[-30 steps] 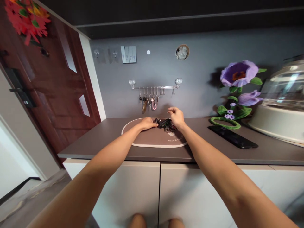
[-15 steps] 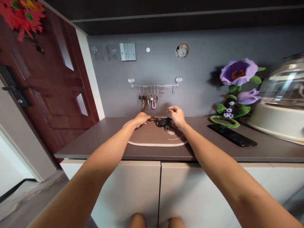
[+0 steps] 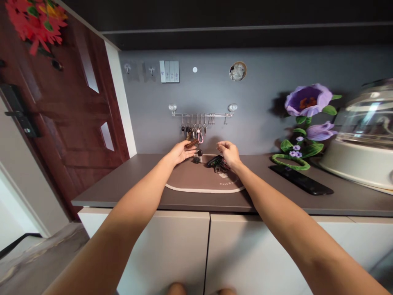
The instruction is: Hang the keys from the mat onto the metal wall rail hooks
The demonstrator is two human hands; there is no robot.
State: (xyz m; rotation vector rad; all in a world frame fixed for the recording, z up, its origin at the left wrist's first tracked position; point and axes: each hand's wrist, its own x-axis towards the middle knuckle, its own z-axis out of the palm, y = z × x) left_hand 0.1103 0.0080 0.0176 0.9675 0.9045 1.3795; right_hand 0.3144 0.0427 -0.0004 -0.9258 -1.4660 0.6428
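My left hand (image 3: 180,153) is closed with thumb and fingers on a brown key holder (image 3: 192,144), raised above the mat. Dark-headed keys (image 3: 198,155) hang from it. My right hand (image 3: 229,153) is held in a pinch above the mat's right side; whatever sits between its fingertips is too small to make out. Just below and left of that hand, a bunch of keys with a black fob (image 3: 215,161) lies on the brown mat (image 3: 196,180). Several key sets (image 3: 193,131) hang on a clear hook rail (image 3: 202,115) on the wall behind.
A black phone (image 3: 301,180) lies on the counter to the right. Behind it stand purple fabric flowers (image 3: 308,100) with a green ring base, beside a cream appliance with a clear dome (image 3: 362,151). A dark shelf (image 3: 215,24) overhangs the counter; a red-brown door (image 3: 70,102) is at left.
My left hand has lifted the brown key holder off the mat, with keys now dangling from it. The right hand stays in nearly the same place. The view has shifted slightly.
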